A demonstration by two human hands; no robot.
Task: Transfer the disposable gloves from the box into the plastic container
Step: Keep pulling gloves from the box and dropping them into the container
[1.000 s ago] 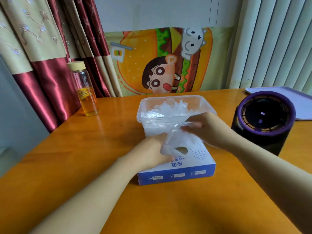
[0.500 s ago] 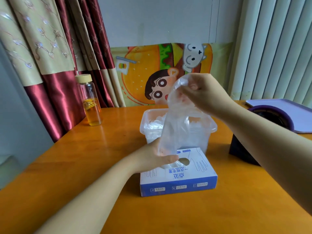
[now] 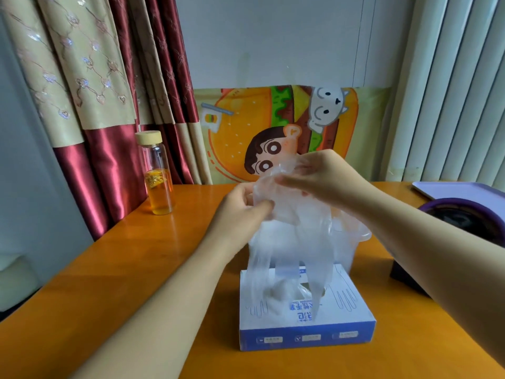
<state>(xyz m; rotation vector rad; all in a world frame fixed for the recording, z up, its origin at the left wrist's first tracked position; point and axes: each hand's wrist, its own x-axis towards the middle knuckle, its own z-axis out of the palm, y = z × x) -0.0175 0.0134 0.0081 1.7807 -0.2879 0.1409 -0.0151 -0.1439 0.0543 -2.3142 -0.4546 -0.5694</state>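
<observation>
I see my left hand (image 3: 243, 206) and right hand (image 3: 322, 179) both pinching the top of one clear glove (image 3: 295, 242), held above the plastic container (image 3: 360, 236). Its fingers hang down onto the box (image 3: 306, 335) just in front. The box's blue Chinese print sits upside down to me, too blurred to read.

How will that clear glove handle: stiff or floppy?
Likely floppy: the glove hangs limp from the left hand and right hand, drooping toward the box. Probably very light: thin, see-through film. May snag: its tips dangle by the box opening.
</observation>
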